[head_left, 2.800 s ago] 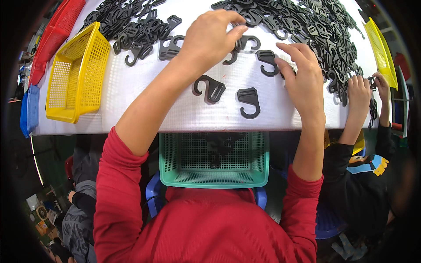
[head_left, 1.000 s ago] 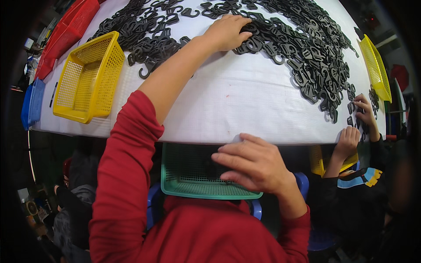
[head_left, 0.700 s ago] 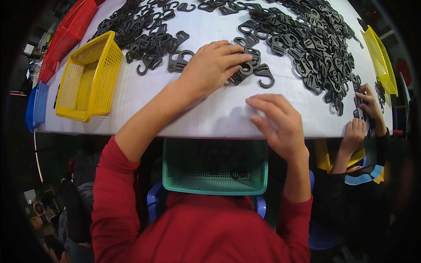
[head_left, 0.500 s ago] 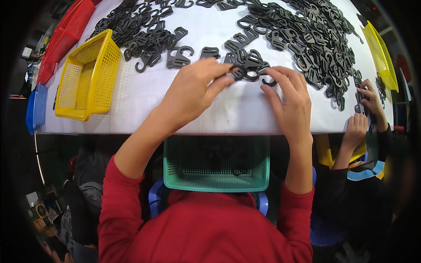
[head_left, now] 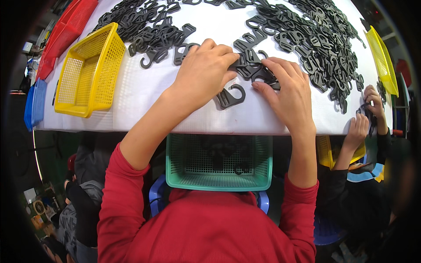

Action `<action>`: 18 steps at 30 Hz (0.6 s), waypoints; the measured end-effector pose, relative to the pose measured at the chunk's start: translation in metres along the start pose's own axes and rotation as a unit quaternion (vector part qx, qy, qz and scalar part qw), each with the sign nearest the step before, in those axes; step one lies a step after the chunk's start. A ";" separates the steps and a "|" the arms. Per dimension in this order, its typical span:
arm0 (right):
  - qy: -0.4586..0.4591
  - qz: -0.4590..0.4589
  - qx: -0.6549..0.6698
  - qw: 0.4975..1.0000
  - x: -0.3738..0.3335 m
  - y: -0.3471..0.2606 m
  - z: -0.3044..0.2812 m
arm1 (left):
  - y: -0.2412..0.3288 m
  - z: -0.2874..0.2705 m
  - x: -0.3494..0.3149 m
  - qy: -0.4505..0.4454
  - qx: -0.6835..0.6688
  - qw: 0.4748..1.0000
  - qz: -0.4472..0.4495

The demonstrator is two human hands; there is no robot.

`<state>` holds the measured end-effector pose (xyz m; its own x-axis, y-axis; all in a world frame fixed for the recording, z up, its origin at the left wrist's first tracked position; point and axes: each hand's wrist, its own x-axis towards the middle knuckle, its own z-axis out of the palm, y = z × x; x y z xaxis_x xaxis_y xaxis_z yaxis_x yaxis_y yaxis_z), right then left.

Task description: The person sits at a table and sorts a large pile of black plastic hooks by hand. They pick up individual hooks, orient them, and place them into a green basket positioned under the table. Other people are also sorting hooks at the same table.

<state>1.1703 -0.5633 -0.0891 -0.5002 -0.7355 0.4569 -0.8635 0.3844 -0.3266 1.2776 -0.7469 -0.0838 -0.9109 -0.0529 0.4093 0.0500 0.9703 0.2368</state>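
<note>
Black plastic hooks with slotted strap ends lie in heaps on the white-covered table [head_left: 144,114]. My left hand [head_left: 204,72] bends over the near edge of the middle cluster, thumb and forefinger closing on a dark hook [head_left: 239,63] that they partly cover. Just below those fingertips, a single hook [head_left: 231,96] lies apart on the cloth, its curl facing right. My right hand [head_left: 287,90] has its thumb and fingers curved around hooks [head_left: 264,75] at the cluster's right side; how many it grips is hidden.
A green basket [head_left: 219,183] with some black pieces sits below the table edge. Left stand a yellow basket [head_left: 98,83], red bins [head_left: 66,30] and a blue one [head_left: 37,103]. Big hook heaps [head_left: 324,52] spread at the back. Another person's hands [head_left: 366,111] work at the right.
A single hook now lies on the cloth below my left hand. Both hands remain at the middle cluster, with the left slightly to the right. The other person's hands have shifted slightly.
</note>
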 end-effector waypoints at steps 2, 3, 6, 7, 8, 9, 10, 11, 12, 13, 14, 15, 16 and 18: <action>-0.002 -0.012 -0.016 1.000 -0.001 -0.002 -0.001 | -0.005 0.001 0.001 0.024 -0.008 1.000 0.008; 0.000 -0.007 -0.017 1.000 -0.003 -0.004 -0.002 | -0.007 0.002 0.000 0.035 -0.015 0.999 0.013; 0.008 -0.002 -0.027 1.000 -0.010 -0.009 -0.003 | -0.006 -0.004 -0.003 0.057 -0.084 0.994 -0.047; 0.010 -0.009 -0.035 0.999 -0.014 -0.007 0.000 | -0.004 -0.007 -0.005 0.045 -0.114 0.991 -0.058; 0.013 -0.015 -0.043 0.999 -0.016 -0.006 0.002 | 0.000 -0.008 -0.008 0.036 -0.160 0.982 -0.095; 0.022 -0.025 -0.059 0.998 -0.015 -0.008 0.002 | 0.003 -0.012 -0.011 0.029 -0.203 0.970 -0.133; 0.030 -0.035 -0.074 0.996 -0.013 -0.010 0.001 | 0.004 -0.014 -0.012 0.021 -0.245 0.954 -0.170; 0.039 -0.044 -0.090 0.994 -0.012 -0.011 0.000 | 0.004 -0.014 -0.013 0.018 -0.269 0.943 -0.197; 0.058 -0.034 -0.077 0.995 -0.009 -0.009 0.000 | 0.003 -0.015 -0.013 0.017 -0.292 0.930 -0.223; 0.077 -0.023 -0.064 0.995 -0.004 -0.003 0.001 | 0.002 -0.016 -0.013 0.015 -0.315 0.916 -0.249; 0.096 -0.012 -0.050 0.994 0.000 0.003 0.002 | 0.001 -0.016 -0.013 -0.014 -0.349 0.895 -0.276; 0.096 0.079 0.036 0.992 0.006 0.007 -0.002 | 0.001 -0.015 -0.012 -0.042 -0.383 0.872 -0.301; 0.094 0.169 0.122 0.973 0.010 0.012 -0.005 | 0.001 -0.015 -0.011 -0.070 -0.416 0.846 -0.325; 0.100 0.191 0.146 0.965 0.014 0.027 -0.006 | 0.002 -0.015 -0.013 -0.036 -0.306 0.915 -0.263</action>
<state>1.1401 -0.5598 -0.0869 -0.8064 -0.4379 0.3975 -0.5728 0.4113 -0.7091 1.2954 -0.7477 -0.0757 -0.8985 -0.4369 0.0439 -0.2025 0.5011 0.8413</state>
